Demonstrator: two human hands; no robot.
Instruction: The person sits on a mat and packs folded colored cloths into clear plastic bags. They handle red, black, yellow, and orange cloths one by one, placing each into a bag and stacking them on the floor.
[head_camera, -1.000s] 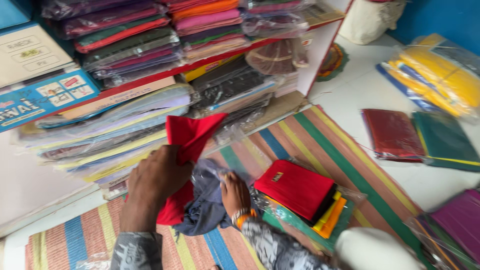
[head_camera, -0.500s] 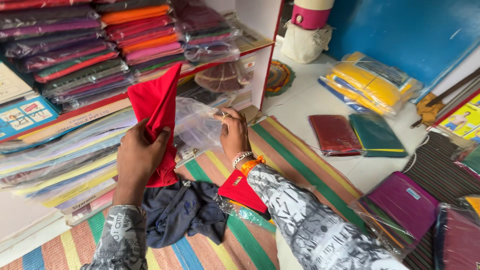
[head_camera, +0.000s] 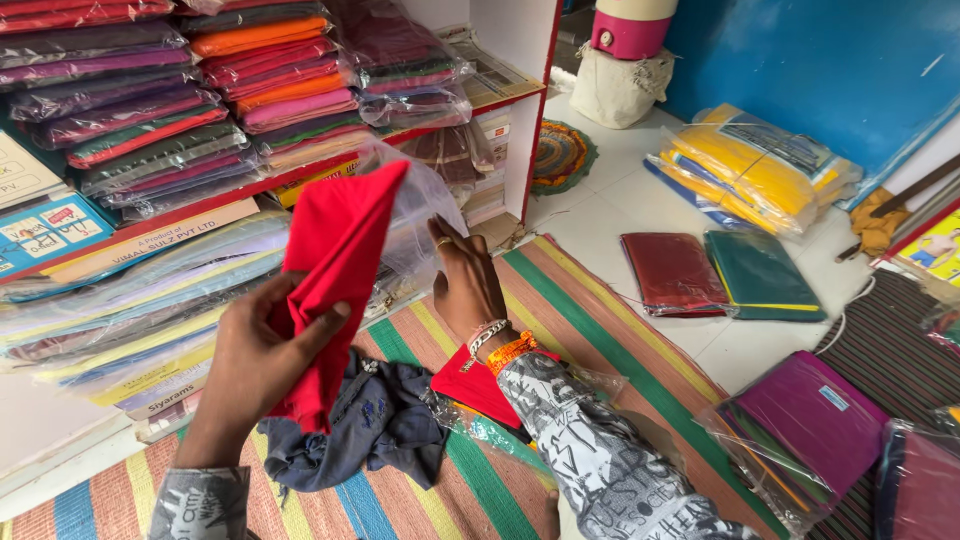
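Head view, looking down at two hands above a striped floor mat (head_camera: 640, 350). Left hand (head_camera: 265, 350) holds a folded red cloth (head_camera: 335, 270) upright; its fingers (head_camera: 320, 325) are closed around the lower half of the cloth, thumb across the front, so the cloth rises above the fingers and a short end hangs below the palm. Right hand (head_camera: 468, 285) is raised just beside the cloth on its right; its fingers pinch the edge of a clear plastic bag (head_camera: 420, 215), which stands open behind and around the upper end of the red cloth. The cloth's top corner lies inside or against the bag's mouth; which of the two cannot be told. A ring shows on one finger of the right hand, and bangles (head_camera: 497, 345) circle the wrist above a patterned grey sleeve (head_camera: 590, 460).

Below the hands, on the mat, lies a crumpled dark blue-grey garment (head_camera: 375, 425), and just beside it, partly under the right forearm, a flat red cloth packet (head_camera: 475, 385). Shelves (head_camera: 520, 105) at the upper left carry stacks of wrapped fabric in many colours. On the white floor to the right lie a maroon packet (head_camera: 670, 270) and a dark green packet (head_camera: 760, 275), side by side and touching, with yellow wrapped packets (head_camera: 755, 170) further back.
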